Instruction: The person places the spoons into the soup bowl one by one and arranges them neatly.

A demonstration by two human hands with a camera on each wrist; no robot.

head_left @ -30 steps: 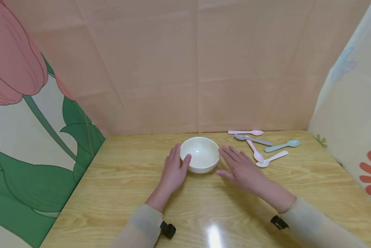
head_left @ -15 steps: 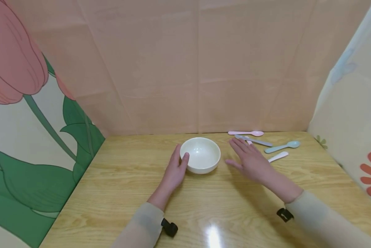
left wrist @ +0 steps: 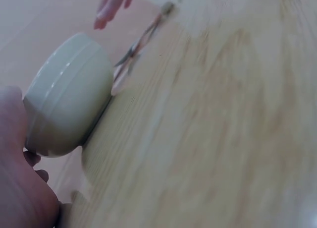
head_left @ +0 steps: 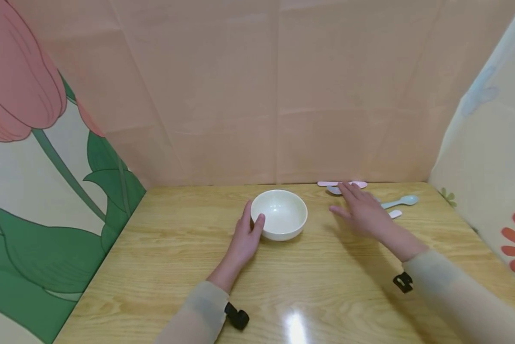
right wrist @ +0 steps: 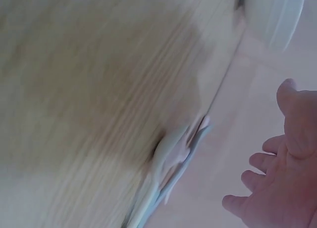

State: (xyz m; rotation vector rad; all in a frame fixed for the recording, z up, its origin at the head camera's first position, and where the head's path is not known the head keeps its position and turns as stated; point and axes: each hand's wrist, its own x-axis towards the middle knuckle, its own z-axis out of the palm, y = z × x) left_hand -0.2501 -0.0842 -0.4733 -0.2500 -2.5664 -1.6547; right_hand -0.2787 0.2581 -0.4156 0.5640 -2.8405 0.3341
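A white bowl (head_left: pixel 280 215) stands upright on the wooden table, and my left hand (head_left: pixel 245 236) holds it at its left side. The thumb lies by the near side, while the fingers reach round the left wall, partly behind the bowl (left wrist: pixel 72 96) in the left wrist view. My right hand (head_left: pixel 365 212) is over the spoons, fingers stretched and thumb apart, holding nothing. Around it show a pink spoon (head_left: pixel 327 183), the bowl end of a grey-purple spoon (head_left: pixel 333 190), a light blue spoon (head_left: pixel 407 200) and a white handle end (head_left: pixel 395 214). The hand hides the rest of the pile.
The wooden table (head_left: pixel 176 267) ends at a pink-beige cloth backdrop (head_left: pixel 206 105) just behind the spoons. A printed tulip sheet (head_left: pixel 21 229) borders the left side. Another printed sheet (head_left: pixel 489 157) borders the right.
My right hand has left the bowl's right side and moved right and away from me, over the spoons, covering more of them. My left hand has stayed at the bowl, its thumb closer to the wall.
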